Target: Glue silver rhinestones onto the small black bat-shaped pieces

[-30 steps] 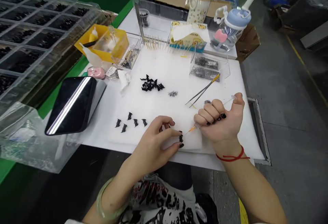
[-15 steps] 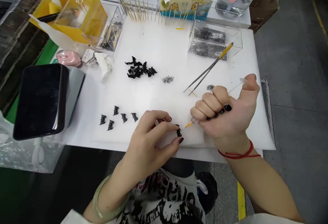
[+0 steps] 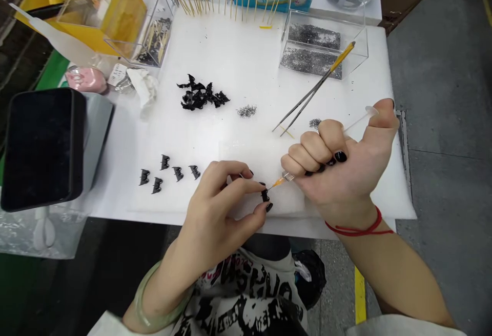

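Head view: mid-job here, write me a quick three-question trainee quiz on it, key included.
1. What does the right hand hold?
A) toothpick
B) syringe
C) tissue

2. True or false: neither hand holds the tweezers.

3. How many black pieces lie spaced apart beside the left hand, away from the pile?

Key: 1. B; 2. true; 3. five.
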`<action>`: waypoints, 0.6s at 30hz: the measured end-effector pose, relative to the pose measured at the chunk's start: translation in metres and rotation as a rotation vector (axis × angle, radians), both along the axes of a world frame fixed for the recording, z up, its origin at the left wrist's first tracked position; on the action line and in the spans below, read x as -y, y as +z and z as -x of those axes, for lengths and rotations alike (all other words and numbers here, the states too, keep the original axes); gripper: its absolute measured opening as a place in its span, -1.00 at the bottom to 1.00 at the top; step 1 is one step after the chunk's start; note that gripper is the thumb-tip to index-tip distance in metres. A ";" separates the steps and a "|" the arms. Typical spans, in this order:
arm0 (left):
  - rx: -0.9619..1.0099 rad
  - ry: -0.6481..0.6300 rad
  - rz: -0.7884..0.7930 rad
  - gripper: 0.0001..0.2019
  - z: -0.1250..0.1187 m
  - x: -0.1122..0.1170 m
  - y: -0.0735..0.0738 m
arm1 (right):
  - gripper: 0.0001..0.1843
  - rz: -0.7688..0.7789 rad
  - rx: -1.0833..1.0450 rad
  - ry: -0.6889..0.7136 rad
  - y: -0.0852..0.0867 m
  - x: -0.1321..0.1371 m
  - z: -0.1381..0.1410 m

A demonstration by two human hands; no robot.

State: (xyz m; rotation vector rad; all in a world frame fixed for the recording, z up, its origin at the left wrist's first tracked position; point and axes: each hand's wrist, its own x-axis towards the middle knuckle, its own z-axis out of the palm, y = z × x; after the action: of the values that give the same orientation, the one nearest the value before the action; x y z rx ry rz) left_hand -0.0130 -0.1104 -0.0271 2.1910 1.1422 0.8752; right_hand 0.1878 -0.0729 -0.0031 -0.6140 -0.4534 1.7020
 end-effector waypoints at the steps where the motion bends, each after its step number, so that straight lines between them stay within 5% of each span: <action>1: -0.002 0.001 0.000 -0.88 0.000 0.000 0.000 | -0.19 0.012 -0.001 -0.005 0.001 0.000 0.000; 18: -0.022 0.002 0.000 -0.90 0.000 0.000 0.001 | -0.19 0.018 0.004 -0.032 0.001 0.000 0.001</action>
State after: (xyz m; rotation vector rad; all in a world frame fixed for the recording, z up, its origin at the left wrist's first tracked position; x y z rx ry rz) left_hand -0.0128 -0.1106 -0.0259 2.2043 1.1554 0.8541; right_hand 0.1868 -0.0728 -0.0017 -0.6345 -0.4290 1.6766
